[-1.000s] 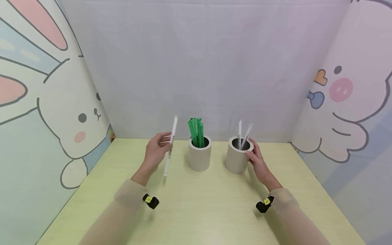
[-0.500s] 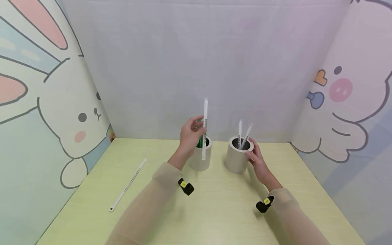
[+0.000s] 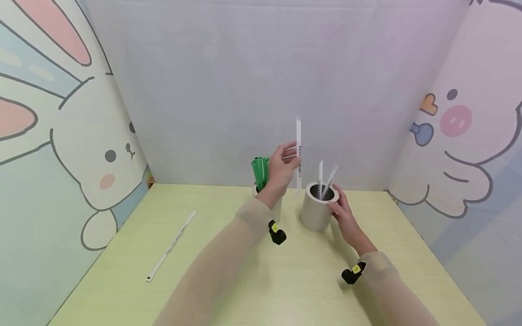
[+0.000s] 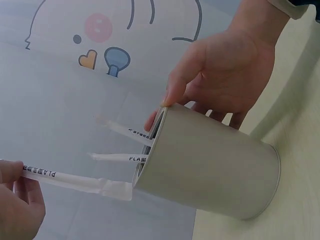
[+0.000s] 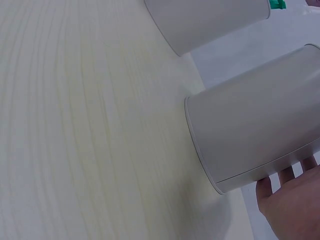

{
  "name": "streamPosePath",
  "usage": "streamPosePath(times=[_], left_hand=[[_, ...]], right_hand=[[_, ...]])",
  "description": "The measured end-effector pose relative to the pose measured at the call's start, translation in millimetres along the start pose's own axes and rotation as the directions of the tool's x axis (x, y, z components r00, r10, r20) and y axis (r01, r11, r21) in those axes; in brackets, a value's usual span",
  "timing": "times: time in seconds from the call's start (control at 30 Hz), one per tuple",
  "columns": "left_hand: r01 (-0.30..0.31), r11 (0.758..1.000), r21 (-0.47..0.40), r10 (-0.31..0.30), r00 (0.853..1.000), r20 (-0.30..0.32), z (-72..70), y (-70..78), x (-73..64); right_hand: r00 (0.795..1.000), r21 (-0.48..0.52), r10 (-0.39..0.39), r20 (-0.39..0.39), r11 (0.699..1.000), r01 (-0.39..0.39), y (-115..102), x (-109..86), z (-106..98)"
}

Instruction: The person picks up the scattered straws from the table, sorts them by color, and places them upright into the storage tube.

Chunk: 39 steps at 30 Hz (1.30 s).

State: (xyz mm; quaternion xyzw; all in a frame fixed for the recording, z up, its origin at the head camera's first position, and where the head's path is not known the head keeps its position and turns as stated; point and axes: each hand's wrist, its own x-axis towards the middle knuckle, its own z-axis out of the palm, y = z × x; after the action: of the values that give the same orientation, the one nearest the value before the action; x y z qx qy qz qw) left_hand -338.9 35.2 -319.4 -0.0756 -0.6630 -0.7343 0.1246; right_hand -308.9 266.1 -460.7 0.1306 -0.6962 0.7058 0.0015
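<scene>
My left hand (image 3: pixel 282 167) pinches a white wrapped straw (image 3: pixel 299 133) between thumb and fingertips, nearly upright. Its lower end hangs just left of the right-hand cup (image 3: pixel 315 216), and in the left wrist view this end of the straw (image 4: pixel 117 190) overlaps the cup's rim. Two more white wrapped straws (image 3: pixel 320 170) lean inside that grey-beige cup. On the cup's right side, my right hand (image 3: pixel 346 222) holds it, thumb at the rim and fingers around the wall; the cup (image 5: pixel 255 120) stands on the table.
Left of it, a second cup (image 3: pixel 278 212) holds several green wrapped straws (image 3: pixel 259 171), partly hidden by my left arm. Another white wrapped straw (image 3: pixel 171 246) lies on the left of the table (image 3: pixel 285 290). A pale curtain (image 3: pixel 228 90) hangs behind the table.
My left hand has carried the white straw rightward and up, past the cup of green straws to the right-hand cup. The straw on the table has come into view. The right hand stays put.
</scene>
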Motion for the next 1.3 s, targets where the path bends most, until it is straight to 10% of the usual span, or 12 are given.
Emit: streamPosePath(times=[0.33,0.73,1.13,1.3], left_hand=[[-0.068,0.997,-0.029,0.068,0.997,0.021,27.7,-4.3,2.3],[0.0,0.999,-0.046,0.0,1.0,-0.006,41.8,-26.4,-3.7],[0.048,0.998,0.04,-0.048,0.999,0.017,38.8,-54.8,-18.0],[-0.024,0.993,0.111,0.015,0.997,0.08,28.6,-56.9,-16.9]], right_hand=[[1.0,-0.006,0.009,-0.011,1.0,-0.009,1,1.7,1],[1.0,-0.03,0.01,-0.012,0.999,-0.01,1,1.5,0],[1.0,-0.028,0.005,-0.014,1.0,-0.005,1,1.0,1],[1.0,-0.022,0.0,-0.012,1.0,0.0,2,1.0,1]])
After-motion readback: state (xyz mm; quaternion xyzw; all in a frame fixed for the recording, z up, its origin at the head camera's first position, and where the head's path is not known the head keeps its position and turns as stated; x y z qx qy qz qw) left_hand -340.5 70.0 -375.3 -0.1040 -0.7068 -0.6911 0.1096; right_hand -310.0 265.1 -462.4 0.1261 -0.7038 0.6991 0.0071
